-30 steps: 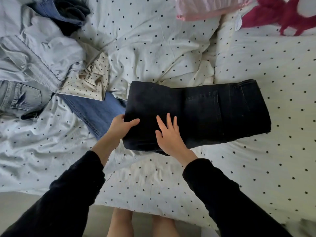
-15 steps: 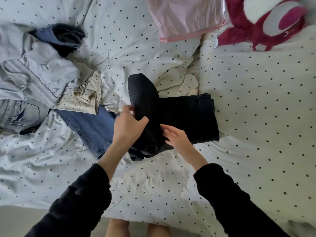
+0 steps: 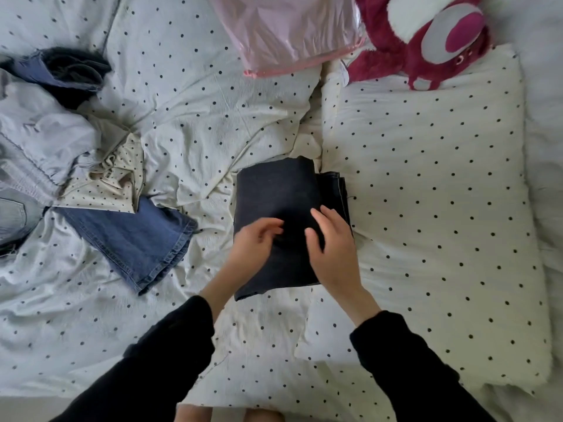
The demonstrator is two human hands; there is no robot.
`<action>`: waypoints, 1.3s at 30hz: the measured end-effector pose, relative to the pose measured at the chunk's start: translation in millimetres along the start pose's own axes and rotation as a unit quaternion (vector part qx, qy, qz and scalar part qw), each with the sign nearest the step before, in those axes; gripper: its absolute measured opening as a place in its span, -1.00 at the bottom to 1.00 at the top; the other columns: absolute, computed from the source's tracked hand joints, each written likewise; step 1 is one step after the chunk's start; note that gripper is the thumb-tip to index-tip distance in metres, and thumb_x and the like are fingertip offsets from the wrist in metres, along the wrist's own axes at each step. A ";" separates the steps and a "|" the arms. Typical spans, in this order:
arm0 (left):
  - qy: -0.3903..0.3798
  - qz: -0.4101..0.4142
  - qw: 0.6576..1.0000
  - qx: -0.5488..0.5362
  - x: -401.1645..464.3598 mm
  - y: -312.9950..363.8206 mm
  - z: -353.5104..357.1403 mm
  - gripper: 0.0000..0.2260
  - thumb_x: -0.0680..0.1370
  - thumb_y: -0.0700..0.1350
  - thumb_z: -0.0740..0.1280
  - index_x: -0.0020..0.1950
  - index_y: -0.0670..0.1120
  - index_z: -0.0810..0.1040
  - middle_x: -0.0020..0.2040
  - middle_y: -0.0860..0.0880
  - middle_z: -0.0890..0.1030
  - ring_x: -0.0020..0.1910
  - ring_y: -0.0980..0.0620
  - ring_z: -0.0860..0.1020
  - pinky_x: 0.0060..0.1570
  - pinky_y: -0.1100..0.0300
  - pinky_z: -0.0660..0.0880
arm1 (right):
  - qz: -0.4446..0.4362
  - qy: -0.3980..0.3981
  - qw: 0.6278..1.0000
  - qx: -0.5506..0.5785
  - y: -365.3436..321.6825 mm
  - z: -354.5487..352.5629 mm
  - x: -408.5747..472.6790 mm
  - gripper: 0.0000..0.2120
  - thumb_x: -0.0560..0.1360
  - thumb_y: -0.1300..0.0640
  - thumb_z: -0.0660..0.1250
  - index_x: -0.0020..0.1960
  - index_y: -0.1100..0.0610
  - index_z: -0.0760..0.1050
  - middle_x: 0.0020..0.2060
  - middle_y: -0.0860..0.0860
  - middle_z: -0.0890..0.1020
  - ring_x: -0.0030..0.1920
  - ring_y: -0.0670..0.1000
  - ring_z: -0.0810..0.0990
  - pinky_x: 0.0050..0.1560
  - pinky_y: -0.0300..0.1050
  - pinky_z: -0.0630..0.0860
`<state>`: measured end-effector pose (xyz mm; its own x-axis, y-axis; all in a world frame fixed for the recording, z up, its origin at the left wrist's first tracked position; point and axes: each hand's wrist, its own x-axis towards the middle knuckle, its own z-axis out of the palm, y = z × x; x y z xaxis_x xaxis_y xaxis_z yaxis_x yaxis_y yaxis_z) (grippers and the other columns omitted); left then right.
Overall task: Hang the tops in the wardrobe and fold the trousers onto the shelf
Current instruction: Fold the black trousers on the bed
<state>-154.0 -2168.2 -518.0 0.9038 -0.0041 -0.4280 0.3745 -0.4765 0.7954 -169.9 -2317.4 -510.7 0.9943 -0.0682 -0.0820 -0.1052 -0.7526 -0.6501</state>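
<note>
Dark folded trousers point(image 3: 280, 196) lie in a compact rectangle on the polka-dot bed, in the middle of the head view. My left hand point(image 3: 254, 248) rests on their near left part, fingers loosely apart and blurred. My right hand point(image 3: 332, 248) lies flat on their right side, fingers spread. Neither hand grips the cloth. To the left lie blue jeans point(image 3: 134, 239), a dotted cream top point(image 3: 112, 178) and pale grey garments point(image 3: 39, 138) in a heap.
A dotted pillow point(image 3: 432, 214) lies right of the trousers. A pink plastic package point(image 3: 286, 32) and a magenta plush toy point(image 3: 426, 38) sit at the far side. A dark blue garment point(image 3: 61, 71) lies far left. The bed's near edge point(image 3: 91, 400) runs along the bottom.
The trousers were a long strip; my left hand lifted the left end and folded it over to the right. Both hands now rest on the smaller folded stack.
</note>
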 end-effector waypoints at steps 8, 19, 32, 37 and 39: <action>-0.065 -0.080 0.992 0.070 8.9 -63.1 -12.3 -0.25 0.51 0.01 0.37 0.54 0.06 -0.04 0.43 -0.13 0.29 0.40 -0.09 0.30 0.37 -0.03 0.29 | 0.139 -0.074 0.986 -0.046 -5.3 17.0 29.0 -0.30 0.53 0.15 0.31 0.53 0.20 -0.01 0.35 0.17 0.28 0.28 0.13 0.39 0.23 -0.10 0.35; -0.118 0.125 0.910 0.377 16.5 -73.6 -9.0 -0.29 0.60 0.11 0.16 0.41 0.05 -0.39 0.52 -0.15 -0.31 0.52 -0.13 -0.18 0.48 -0.01 0.03 | 0.144 -0.106 0.947 -0.266 34.8 17.1 32.3 -0.31 0.57 0.00 0.22 0.54 0.11 -0.09 0.51 0.16 0.06 0.50 0.19 0.02 0.33 0.21 0.24; -0.041 0.412 0.709 0.571 59.3 -109.3 -52.5 -0.18 0.37 -0.41 0.11 0.55 -0.03 -0.15 0.55 -0.09 -0.20 0.52 -0.10 -0.20 0.46 -0.09 -0.03 | -0.096 -0.122 0.933 -0.325 -6.6 62.5 -40.2 -0.13 0.34 -0.29 0.38 0.41 0.27 0.31 0.44 0.21 0.29 0.44 0.23 0.27 0.34 0.36 0.24; -0.040 0.521 0.612 0.594 100.8 -94.2 -61.6 -0.21 0.41 -0.44 0.19 0.52 0.06 0.01 0.53 -0.07 0.10 0.49 -0.13 0.12 0.45 -0.10 0.02 | -0.065 -0.165 0.925 -0.336 23.6 71.9 -23.6 0.08 0.14 -0.39 0.44 0.43 0.26 0.28 0.44 0.16 0.30 0.45 0.14 0.27 0.41 0.25 0.10; -0.051 0.557 0.590 0.582 115.8 -87.5 -56.0 -0.13 0.37 -0.38 0.35 0.52 0.08 0.00 0.54 -0.07 0.05 0.49 -0.12 0.12 0.45 -0.13 0.02 | -0.074 -0.168 0.924 -0.334 34.0 66.9 -22.6 0.08 0.14 -0.41 0.43 0.44 0.23 0.27 0.45 0.13 0.29 0.46 0.09 0.25 0.42 0.19 0.06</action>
<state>-70.5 -2077.7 -613.1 0.4156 -0.9095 0.0116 -0.8900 -0.4092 -0.2013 -197.1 -2297.7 -581.5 0.9232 0.1919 -0.3330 0.1785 -0.9814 -0.0708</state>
